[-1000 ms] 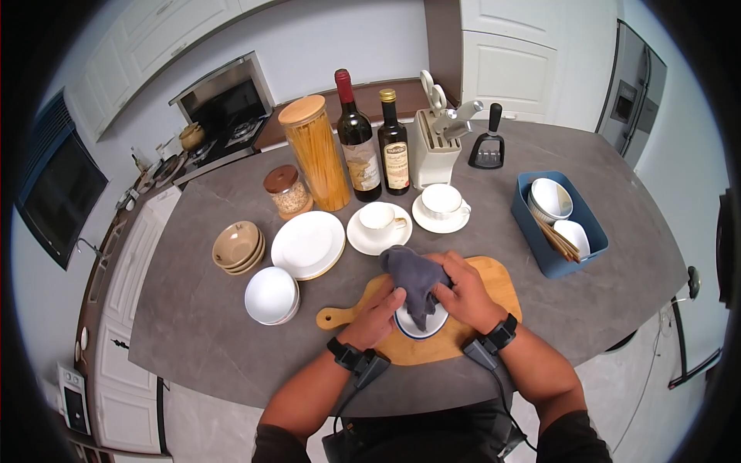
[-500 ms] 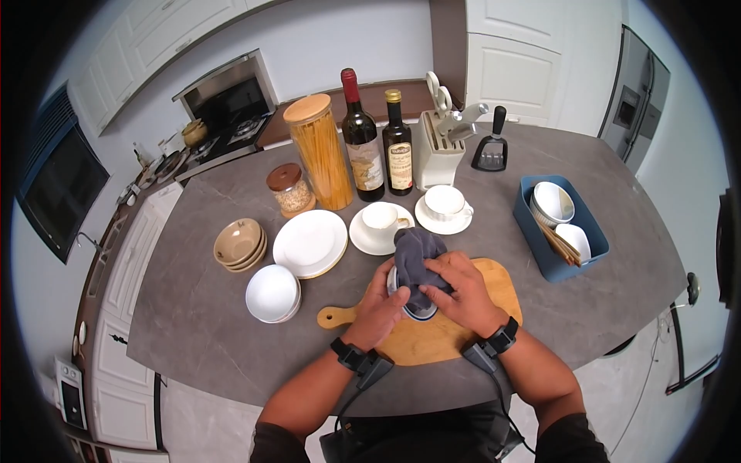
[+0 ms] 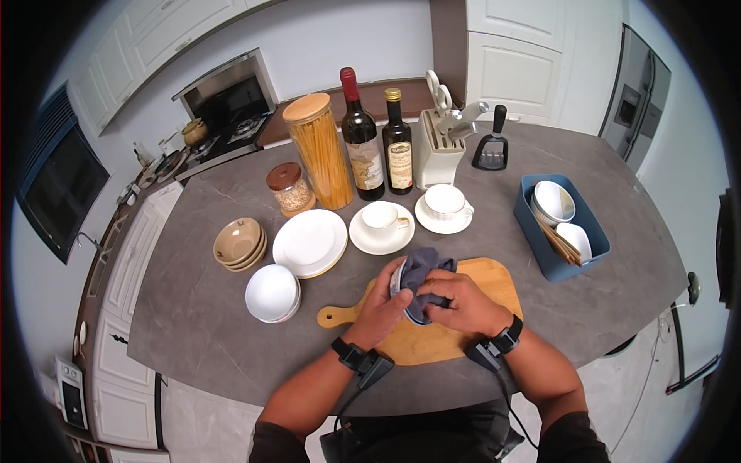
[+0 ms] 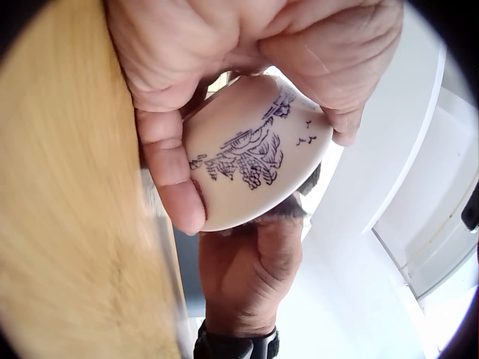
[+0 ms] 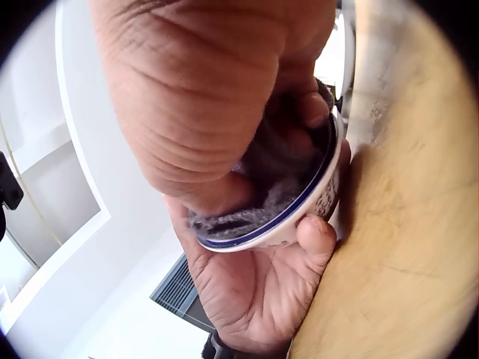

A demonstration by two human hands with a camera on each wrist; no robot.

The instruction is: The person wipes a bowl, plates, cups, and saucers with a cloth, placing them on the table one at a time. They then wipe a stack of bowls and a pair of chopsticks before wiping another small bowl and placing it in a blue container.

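Left hand: your left hand (image 3: pixel 380 303) cups a small white bowl (image 4: pixel 251 153) with a blue painted pattern, fingers curled round its outer wall, holding it tilted just above the cutting board (image 3: pixel 463 324)
Right hand: your right hand (image 3: pixel 455 302) pinches a grey cloth (image 3: pixel 421 272) and presses it down inside the bowl; the right wrist view shows the cloth bunched under your fingers (image 5: pixel 206 142) against the blue-lined rim
Bowl's place: lifted off the board, which lies near the front edge of the bench (image 3: pixel 201 324), in the middle
Progress: the wiping looks under way, with the cloth well inside the bowl; how much of the inside is already wiped I cannot tell, since the cloth and your hand hide it. The outer wall looks clean in the left wrist view, though only one side shows
Left to do: judging by the layout, the bowl has yet to be set down; two stacks of bowls (image 3: pixel 270 293) sit toward the left edge, a blue bin (image 3: pixel 557 266) with more crockery toward the right edge
Behind the board: a plate (image 3: pixel 309 243) and two cups on saucers (image 3: pixel 380 228), then bottles and jars toward the back edge
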